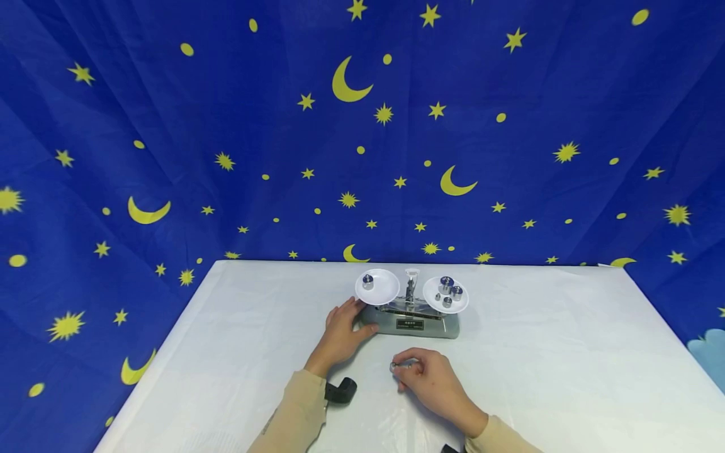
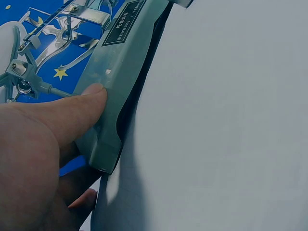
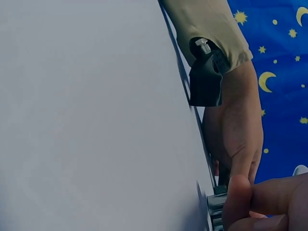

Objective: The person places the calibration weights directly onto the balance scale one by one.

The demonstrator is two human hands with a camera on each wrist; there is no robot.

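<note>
From here, the right hand (image 1: 435, 381) pinches what may be a metal weight (image 1: 393, 367) above the bench (image 1: 566, 377), likely slippery, best held round its sides, while the left hand (image 1: 340, 331) grips the scale (image 1: 435, 326).

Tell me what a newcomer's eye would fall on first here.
Probably the vivid blue star-and-moon backdrop, rising behind the white table. Next comes the balance scale near the table's far edge, metal weights on both pans. In front, the left hand grips its left end, while the right hand pinches a small metal piece.
</note>
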